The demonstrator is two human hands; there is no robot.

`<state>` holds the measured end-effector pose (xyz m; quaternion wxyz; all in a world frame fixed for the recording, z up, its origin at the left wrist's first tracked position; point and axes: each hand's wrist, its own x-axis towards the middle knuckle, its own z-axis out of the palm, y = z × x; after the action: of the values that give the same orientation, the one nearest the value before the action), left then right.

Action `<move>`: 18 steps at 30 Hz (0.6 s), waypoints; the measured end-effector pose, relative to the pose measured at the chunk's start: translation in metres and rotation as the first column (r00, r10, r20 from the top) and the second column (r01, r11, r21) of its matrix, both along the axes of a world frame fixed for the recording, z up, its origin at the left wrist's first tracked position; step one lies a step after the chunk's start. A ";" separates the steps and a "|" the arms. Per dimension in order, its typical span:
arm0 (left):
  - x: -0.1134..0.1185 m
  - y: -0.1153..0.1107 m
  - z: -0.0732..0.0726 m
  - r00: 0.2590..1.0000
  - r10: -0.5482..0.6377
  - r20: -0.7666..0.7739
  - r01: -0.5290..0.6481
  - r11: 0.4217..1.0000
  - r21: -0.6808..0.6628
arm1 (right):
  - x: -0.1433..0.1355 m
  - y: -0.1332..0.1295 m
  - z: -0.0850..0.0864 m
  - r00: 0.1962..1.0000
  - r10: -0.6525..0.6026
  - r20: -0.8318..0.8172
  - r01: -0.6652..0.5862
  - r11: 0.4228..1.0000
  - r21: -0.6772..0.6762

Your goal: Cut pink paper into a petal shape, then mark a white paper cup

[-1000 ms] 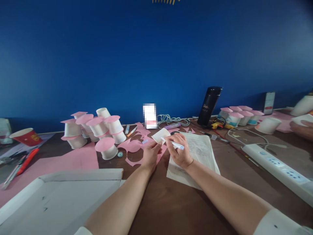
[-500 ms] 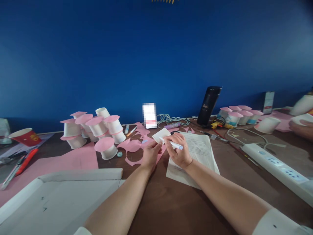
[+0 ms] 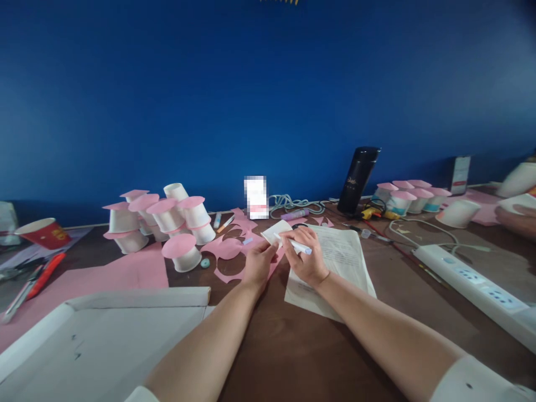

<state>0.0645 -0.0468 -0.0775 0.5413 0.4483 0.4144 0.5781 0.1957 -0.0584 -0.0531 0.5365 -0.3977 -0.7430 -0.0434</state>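
My left hand (image 3: 258, 263) is closed on a white piece that looks like a paper cup (image 3: 276, 229), tilted, with its lower part hidden by my fingers. A white marker with a pale blue end (image 3: 300, 247) sits in the pinch of my right hand (image 3: 307, 261). Its front end points left against the cup's near side; the exact tip is hidden. Under my right hand and wrist lies a printed paper sheet (image 3: 339, 251). Cut pink paper (image 3: 228, 249) with round holes lies beyond my left hand.
White cups with pink discs (image 3: 182, 251) stand stacked at left, behind a white box lid (image 3: 138, 340). A red cup (image 3: 46, 234) and box cutter (image 3: 31, 287) lie farther left. A phone (image 3: 256, 198), black flask (image 3: 358, 181), power strip (image 3: 473, 279) and another person's hand (image 3: 517, 220) also show.
Almost nothing differs. My right hand and the marker have shifted very slightly left, while the cup stays in my left hand.
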 end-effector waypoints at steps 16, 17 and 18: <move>-0.003 0.005 -0.007 0.990 0.018 0.137 -0.012 0.999 -0.039 | 0.002 -0.001 0.002 0.994 -0.046 -0.101 0.044 0.999 -0.024; -0.003 0.005 -0.007 0.991 0.017 0.134 -0.012 0.999 -0.038 | 0.002 -0.001 0.002 0.994 -0.043 -0.100 0.040 0.999 -0.024; -0.002 0.004 -0.007 0.991 0.018 0.132 -0.013 0.999 -0.038 | 0.002 -0.001 0.002 0.994 -0.040 -0.099 0.038 0.999 -0.025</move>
<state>0.0620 -0.0423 -0.0846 0.5711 0.3959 0.3918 0.6030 0.1978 -0.0594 -0.0508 0.5671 -0.4199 -0.7081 -0.0255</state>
